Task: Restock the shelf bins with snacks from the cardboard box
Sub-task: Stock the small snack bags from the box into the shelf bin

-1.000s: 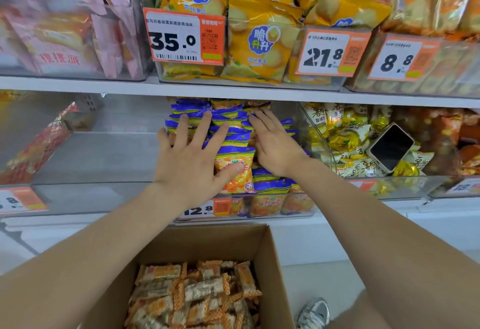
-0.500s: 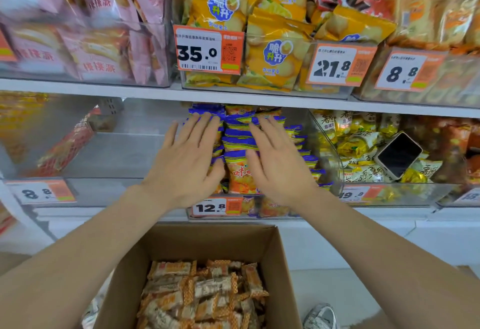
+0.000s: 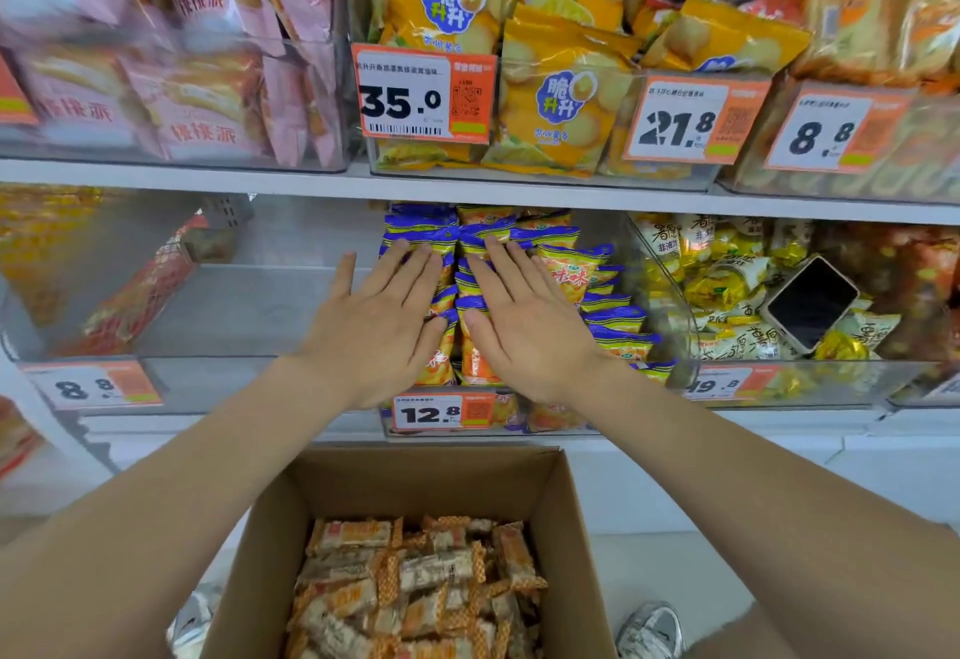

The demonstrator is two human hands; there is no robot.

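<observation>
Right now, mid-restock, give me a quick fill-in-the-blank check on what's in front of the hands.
The left hand and right hand lie flat on the blue-and-orange packets in the bin tagged ____.
The black phone lies to that bin's ____.
On the upper shelf, the tag left of the 21.8 tag reads ____.
Missing words: 12.8; right; 35.0.

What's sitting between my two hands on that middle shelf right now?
In the head view, a narrow strip of blue-and-orange snack packets shows between the left hand and the right hand. Both hands lie flat on the same pile.
</observation>
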